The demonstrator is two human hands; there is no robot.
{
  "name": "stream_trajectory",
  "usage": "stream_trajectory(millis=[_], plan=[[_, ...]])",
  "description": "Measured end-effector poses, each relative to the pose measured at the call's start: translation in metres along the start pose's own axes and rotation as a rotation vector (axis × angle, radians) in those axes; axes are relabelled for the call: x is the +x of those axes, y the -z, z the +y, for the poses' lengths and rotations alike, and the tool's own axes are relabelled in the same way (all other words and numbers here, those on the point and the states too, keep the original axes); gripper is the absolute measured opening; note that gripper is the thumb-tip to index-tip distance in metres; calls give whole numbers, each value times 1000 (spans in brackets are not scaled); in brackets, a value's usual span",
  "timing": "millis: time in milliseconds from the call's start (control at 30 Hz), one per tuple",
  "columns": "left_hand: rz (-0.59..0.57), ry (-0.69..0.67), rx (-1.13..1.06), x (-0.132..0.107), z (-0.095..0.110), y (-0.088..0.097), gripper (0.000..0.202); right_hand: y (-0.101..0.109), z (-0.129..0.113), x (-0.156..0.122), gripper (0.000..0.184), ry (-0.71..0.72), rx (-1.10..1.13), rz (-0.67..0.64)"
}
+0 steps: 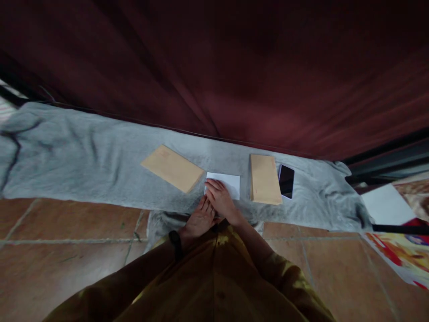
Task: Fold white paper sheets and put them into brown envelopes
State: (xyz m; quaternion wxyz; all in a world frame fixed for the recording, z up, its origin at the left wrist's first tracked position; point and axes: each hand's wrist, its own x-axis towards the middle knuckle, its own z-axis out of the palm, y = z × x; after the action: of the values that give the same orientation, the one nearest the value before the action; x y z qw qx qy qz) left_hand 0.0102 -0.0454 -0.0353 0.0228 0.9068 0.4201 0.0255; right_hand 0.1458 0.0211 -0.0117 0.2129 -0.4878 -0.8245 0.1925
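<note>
A small white sheet of paper (229,183) lies on a grey cloth (83,156) spread over the floor. My right hand (221,199) rests flat on the sheet's near left part, fingers stretched out. My left hand (200,219) lies just beneath it, fingers extended and touching the right hand at the sheet's near edge. A brown envelope (172,168) lies to the left of the sheet. A stack of brown envelopes (264,179) lies to its right.
A dark phone (286,181) lies on a white sheet beside the envelope stack. A dark red curtain (234,67) hangs behind the cloth. Brown floor tiles (67,250) are in front. Coloured printed papers (402,250) and a white sheet (385,205) lie at the right.
</note>
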Motion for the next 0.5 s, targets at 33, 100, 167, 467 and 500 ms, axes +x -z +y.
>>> stream_trajectory(millis=[33,100,167,467,500], plan=[[1,-2,-5,0,0,0,65,-2,2,4,37,-5,-10,-4],[6,-10,-5,1,-1,1,64,-4,7,10,39,-15,-32,-8],[11,-19,14,1,-1,2,63,-5,13,15,40,-22,-58,-12],[17,-10,48,-1,1,13,69,6,26,-4,44,-82,-144,29],[20,-10,40,-1,0,13,69,8,27,-15,44,-68,-152,27]])
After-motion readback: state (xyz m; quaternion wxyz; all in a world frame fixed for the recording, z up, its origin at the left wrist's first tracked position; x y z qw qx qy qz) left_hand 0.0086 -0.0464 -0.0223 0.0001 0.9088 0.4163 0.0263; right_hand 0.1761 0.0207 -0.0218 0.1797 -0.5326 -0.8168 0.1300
